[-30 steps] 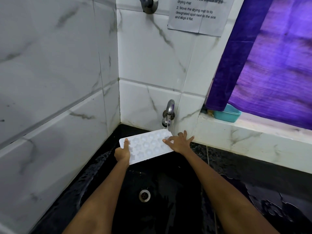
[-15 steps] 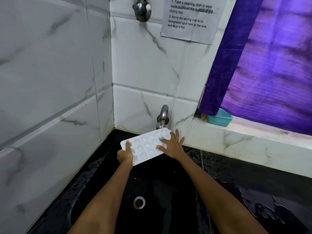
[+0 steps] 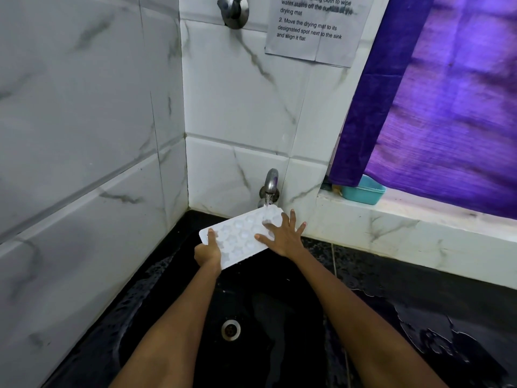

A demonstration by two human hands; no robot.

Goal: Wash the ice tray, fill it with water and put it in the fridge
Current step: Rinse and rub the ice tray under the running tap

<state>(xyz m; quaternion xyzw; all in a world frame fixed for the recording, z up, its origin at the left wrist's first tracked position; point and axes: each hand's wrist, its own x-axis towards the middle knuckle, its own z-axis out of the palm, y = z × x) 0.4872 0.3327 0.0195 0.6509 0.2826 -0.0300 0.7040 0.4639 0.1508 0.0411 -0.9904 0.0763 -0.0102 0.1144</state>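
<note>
A white ice tray (image 3: 242, 238) with rounded, star-like moulds is held nearly level over a black sink (image 3: 173, 317), its far right corner under the wall tap (image 3: 270, 184). A thin stream of water (image 3: 267, 202) falls from the tap onto that corner. The left hand (image 3: 208, 252) is clamped on the tray's near left end, thumb on top and fingers curled underneath. The right hand (image 3: 284, 233) lies flat on the tray's right part, fingers spread apart, apparently rubbing the moulds. Below, the drain (image 3: 231, 329) sits in the wet basin, and puddles lie on the dark counter (image 3: 419, 326) to the right.

Likely risks: the wet tray could slip from the one-handed grip and drop into the sink, or tilt and spill.

On the tiled wall hangs a printed paper notice (image 3: 316, 29). Readable: "cleaning cloth to wipe water stains off the", a blurred stretch, "drying mat", then "2. Move the drying mat to its designated spot next to the sink and align it flat". A purple curtain (image 3: 447, 102) hangs at right above a teal tub (image 3: 363, 191).
</note>
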